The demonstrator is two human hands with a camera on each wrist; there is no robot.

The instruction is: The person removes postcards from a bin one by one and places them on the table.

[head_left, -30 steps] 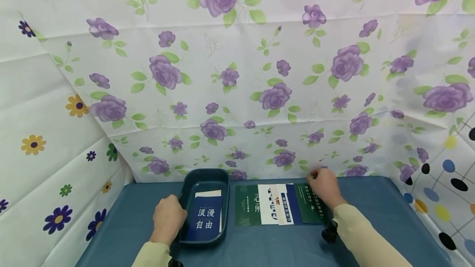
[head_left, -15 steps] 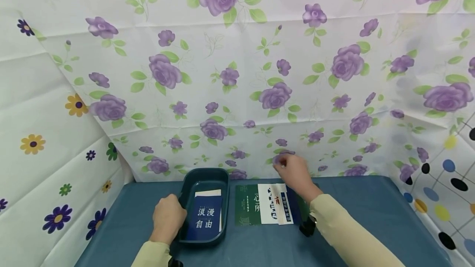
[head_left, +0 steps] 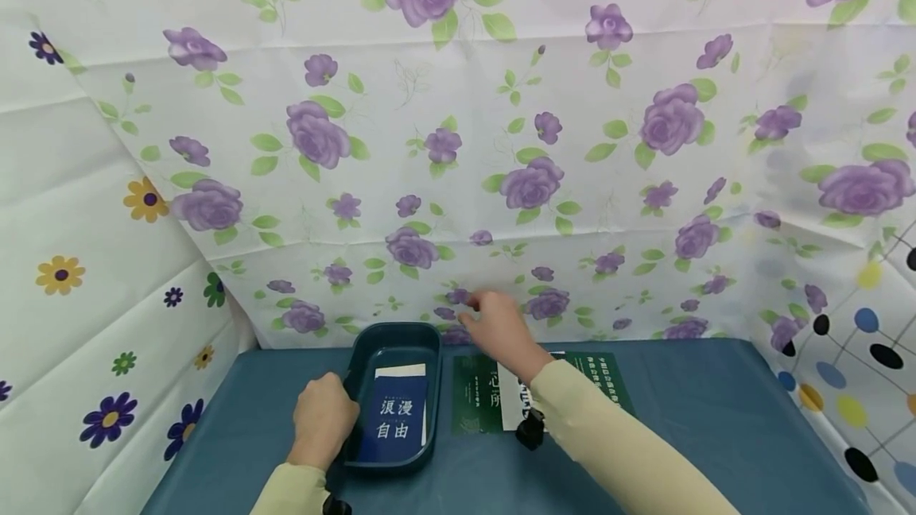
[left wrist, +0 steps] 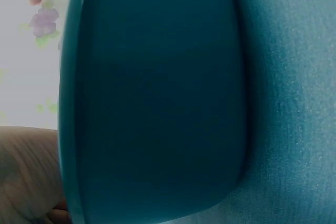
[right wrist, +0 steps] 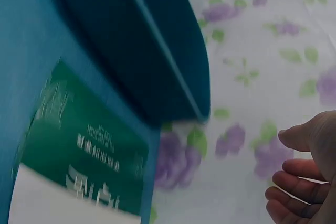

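In the head view my left hand (head_left: 325, 420) grips the left rim of a dark teal plastic tray (head_left: 434, 420). Inside the tray lies a blue card (head_left: 395, 416) with white characters, and a cream card (head_left: 402, 370) pokes out from beneath it. My right hand (head_left: 499, 332) is in the air just right of the tray, above the back edge of the table. The right wrist view shows this hand (right wrist: 307, 169) with loosely bent fingers and nothing between them. Under the right forearm a row of overlapping cards includes a green card (head_left: 475, 396) and a white card (head_left: 511, 408).
A second green card (head_left: 604, 378) ends the row at the right; the sleeve hides the row's middle. Blue-grey cloth (head_left: 716, 420) covers the table. A floral sheet (head_left: 458, 102) hangs close behind it, with patterned sheets at both sides.
My right hand has moved left from the right end of the card row, passing over the cards to beside the tray. My left hand and the tray have stayed put.
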